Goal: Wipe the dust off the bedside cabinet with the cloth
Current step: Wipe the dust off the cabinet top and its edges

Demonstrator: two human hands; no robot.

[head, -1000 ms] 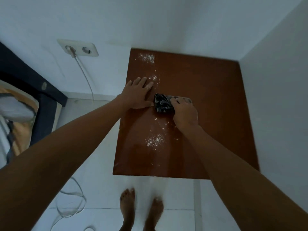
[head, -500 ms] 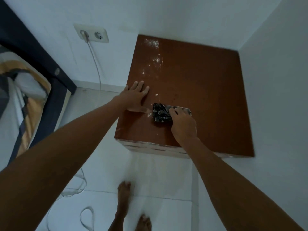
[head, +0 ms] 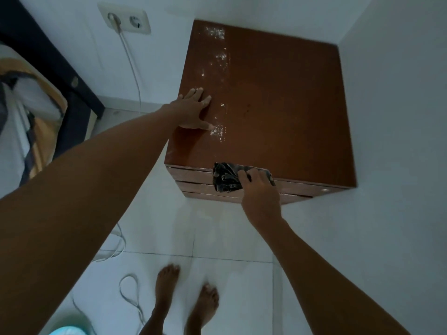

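The brown bedside cabinet (head: pixel 285 97) stands in the room's corner, its top streaked with white dust (head: pixel 219 93) in a line from the back left toward the front. My left hand (head: pixel 192 110) lies flat on the top near the left edge, fingers spread, beside the dust. My right hand (head: pixel 260 189) grips a dark patterned cloth (head: pixel 226 177) at the cabinet's front edge, where the cloth hangs partly over the drawer fronts.
White walls close in behind and to the right of the cabinet. A wall socket (head: pixel 124 20) with a white cable (head: pixel 131 61) is at the upper left. A bed (head: pixel 31 97) lies at left. My bare feet (head: pixel 186 293) stand on white tiles with cable loops (head: pixel 130 293).
My right hand dragged the cloth toward me from the middle of the top to its front edge, sweeping dust away. The left hand stayed flat on the top; the camera tilted down.
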